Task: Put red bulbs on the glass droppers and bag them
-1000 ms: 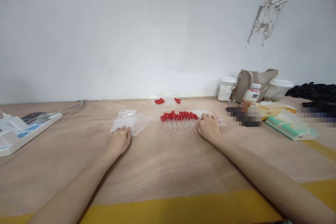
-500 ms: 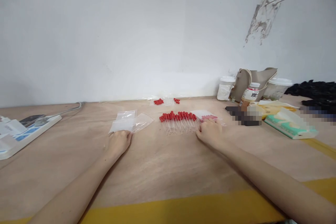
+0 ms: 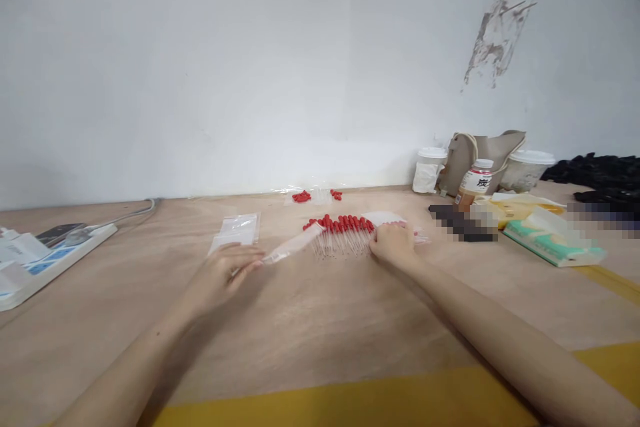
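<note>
My left hand [image 3: 225, 273] pinches one end of a clear plastic bag [image 3: 295, 245] between thumb and fingers, lifted off the table. The bag's far end reaches over the left side of a row of droppers [image 3: 346, 230] with red bulbs and thin clear tubes. Behind my left hand lies a stack of clear zip bags [image 3: 239, 229]. At the row's right end rests my right hand [image 3: 394, 245], its fingers curled down. Just beyond it is a clear bag with red pieces [image 3: 416, 233], partly covered by the hand. Whatever the right fingertips grip is hidden.
Red bulbs [image 3: 301, 197] lie on clear plastic near the wall. At right are a dark pixelated object [image 3: 463, 223], a bottle [image 3: 473, 187], cups, a grey bag [image 3: 493, 150] and a tissue pack [image 3: 553, 243]. A power strip [image 3: 65, 257] lies at left.
My left hand has lifted a clear bag from beside the stack and swung it right, towards the droppers. My right hand has shifted slightly left, staying beside the row.
</note>
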### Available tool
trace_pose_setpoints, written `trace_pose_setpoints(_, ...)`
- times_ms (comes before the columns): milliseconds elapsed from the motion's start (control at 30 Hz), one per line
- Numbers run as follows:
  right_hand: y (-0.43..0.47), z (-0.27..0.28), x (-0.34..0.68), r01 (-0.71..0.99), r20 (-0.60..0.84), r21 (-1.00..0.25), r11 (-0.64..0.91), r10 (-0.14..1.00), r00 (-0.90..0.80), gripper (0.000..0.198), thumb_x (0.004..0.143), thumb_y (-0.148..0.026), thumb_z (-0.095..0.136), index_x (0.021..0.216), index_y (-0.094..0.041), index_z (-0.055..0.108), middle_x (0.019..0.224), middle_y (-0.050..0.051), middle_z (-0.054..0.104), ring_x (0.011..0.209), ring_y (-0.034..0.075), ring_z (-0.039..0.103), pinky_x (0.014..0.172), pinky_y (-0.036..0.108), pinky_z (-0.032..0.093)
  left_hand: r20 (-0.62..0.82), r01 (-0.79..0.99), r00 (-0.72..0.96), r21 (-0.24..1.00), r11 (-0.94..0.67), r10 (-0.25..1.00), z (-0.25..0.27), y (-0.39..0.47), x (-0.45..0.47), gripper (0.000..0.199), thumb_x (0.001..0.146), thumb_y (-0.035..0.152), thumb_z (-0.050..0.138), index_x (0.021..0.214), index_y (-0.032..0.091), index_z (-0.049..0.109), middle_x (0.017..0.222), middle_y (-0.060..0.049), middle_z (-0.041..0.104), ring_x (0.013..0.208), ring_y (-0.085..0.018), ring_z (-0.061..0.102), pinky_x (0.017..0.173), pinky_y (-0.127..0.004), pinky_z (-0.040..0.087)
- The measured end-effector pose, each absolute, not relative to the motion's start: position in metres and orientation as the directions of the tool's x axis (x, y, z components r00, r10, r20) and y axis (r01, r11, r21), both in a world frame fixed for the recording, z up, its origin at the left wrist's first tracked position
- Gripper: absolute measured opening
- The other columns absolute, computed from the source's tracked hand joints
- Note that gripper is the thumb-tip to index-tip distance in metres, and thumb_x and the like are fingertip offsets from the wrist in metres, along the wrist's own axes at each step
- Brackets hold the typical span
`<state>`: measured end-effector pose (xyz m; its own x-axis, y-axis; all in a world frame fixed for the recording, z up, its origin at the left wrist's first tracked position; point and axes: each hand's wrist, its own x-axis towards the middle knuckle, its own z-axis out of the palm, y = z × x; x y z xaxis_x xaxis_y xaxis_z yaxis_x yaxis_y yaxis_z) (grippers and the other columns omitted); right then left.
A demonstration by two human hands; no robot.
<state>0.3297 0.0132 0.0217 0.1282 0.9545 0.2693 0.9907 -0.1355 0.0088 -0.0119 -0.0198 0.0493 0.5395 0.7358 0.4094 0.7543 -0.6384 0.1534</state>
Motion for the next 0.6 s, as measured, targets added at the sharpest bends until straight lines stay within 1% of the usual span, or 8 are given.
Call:
trace_pose_setpoints(67, 0.013, 0.022, 0.331, 0.99, 0.241, -0.006, -0.14, 0.961, 0.137, 0.023, 0.072, -0.023, 0.046, 0.073, -0.012, 0.066, 0.076, 0.014, 0.066, 0.075, 0.024, 0.059, 0.081, 0.041, 0.025, 0.311, 0.642, 0.682, 0.179, -0.746, 0.662, 0.044, -0.027, -0.002, 0.033, 0.089, 0.036, 0.036, 0.099, 0.026, 0.066, 0.106, -0.001, 0.064, 0.102, -0.018, 0.056, 0.096, -0.033, 0.036)
trace_pose_setpoints(133, 0.014, 0.022, 0.332, 0.989, 0.261, -0.027, -0.147, 0.954, 0.148, 0.025, 0.074, -0.024, 0.044, 0.074, -0.012, 0.066, 0.078, 0.014, 0.066, 0.077, 0.024, 0.059, 0.08, 0.04, 0.026, 0.213, 0.589, 0.751, 0.213, -0.779, 0.626, 0.038, -0.036, 0.011, 0.03, 0.089, 0.036, 0.038, 0.105, 0.028, 0.062, 0.11, -0.001, 0.062, 0.107, -0.018, 0.053, 0.097, -0.035, 0.035)
trace_pose_setpoints(200, 0.017, 0.023, 0.334, 0.988, 0.307, -0.039, -0.151, 0.939, 0.155, 0.028, 0.077, -0.023, 0.041, 0.079, -0.013, 0.066, 0.08, 0.014, 0.066, 0.079, 0.024, 0.059, 0.08, 0.039, 0.026, 0.19, 0.587, 0.754, 0.234, -0.775, 0.629, 0.031, -0.044, 0.022, 0.038, 0.085, 0.042, 0.045, 0.12, 0.027, 0.052, 0.125, -0.003, 0.051, 0.12, -0.022, 0.041, 0.099, -0.039, 0.033)
trace_pose_setpoints(267, 0.022, 0.024, 0.335, 0.987, 0.318, -0.024, -0.156, 0.935, 0.155, 0.027, 0.078, -0.022, 0.04, 0.081, -0.014, 0.066, 0.08, 0.013, 0.066, 0.079, 0.024, 0.06, 0.079, 0.039, 0.026, 0.168, 0.579, 0.765, 0.242, -0.779, 0.621, 0.026, -0.049, 0.03, 0.046, 0.085, 0.043, 0.045, 0.128, 0.028, 0.041, 0.136, -0.003, 0.037, 0.127, -0.024, 0.029, 0.101, -0.043, 0.029)
trace_pose_setpoints(300, 0.024, 0.025, 0.335, 0.987, 0.306, -0.007, -0.159, 0.939, 0.154, 0.025, 0.077, -0.021, 0.042, 0.08, -0.013, 0.065, 0.08, 0.013, 0.066, 0.078, 0.024, 0.06, 0.079, 0.038, 0.026, 0.148, 0.567, 0.78, 0.243, -0.787, 0.608, 0.023, -0.051, 0.033, 0.048, 0.085, 0.043, 0.044, 0.13, 0.029, 0.037, 0.139, -0.003, 0.032, 0.128, -0.024, 0.026, 0.102, -0.044, 0.026)
trace_pose_setpoints(367, 0.029, 0.025, 0.335, 0.986, 0.285, 0.028, -0.163, 0.947, 0.149, 0.023, 0.075, -0.019, 0.043, 0.079, -0.012, 0.065, 0.08, 0.014, 0.066, 0.077, 0.025, 0.06, 0.078, 0.038, 0.027, 0.103, 0.539, 0.813, 0.24, -0.807, 0.573, 0.019, -0.053, 0.036, 0.049, 0.087, 0.043, 0.042, 0.133, 0.031, 0.031, 0.141, -0.002, 0.027, 0.129, -0.023, 0.024, 0.104, -0.046, 0.021)
trace_pose_setpoints(467, 0.034, 0.023, 0.333, 0.986, 0.279, 0.049, -0.162, 0.95, 0.143, 0.023, 0.075, -0.016, 0.043, 0.08, -0.01, 0.064, 0.081, 0.016, 0.065, 0.078, 0.025, 0.06, 0.08, 0.038, 0.025, 0.074, 0.529, 0.827, 0.234, -0.816, 0.558, 0.015, -0.053, 0.038, 0.048, 0.087, 0.044, 0.041, 0.132, 0.033, 0.031, 0.14, -0.003, 0.029, 0.128, -0.024, 0.026, 0.104, -0.047, 0.018)
trace_pose_setpoints(600, 0.041, 0.021, 0.329, 0.987, 0.232, 0.043, -0.153, 0.963, 0.139, 0.022, 0.072, -0.013, 0.045, 0.078, -0.011, 0.065, 0.081, 0.015, 0.066, 0.079, 0.025, 0.06, 0.085, 0.041, 0.023, 0.133, 0.554, 0.797, 0.23, -0.8, 0.59, 0.014, -0.056, 0.04, 0.044, 0.086, 0.045, 0.043, 0.128, 0.033, 0.039, 0.134, -0.005, 0.039, 0.121, -0.026, 0.035, 0.1, -0.049, 0.022)
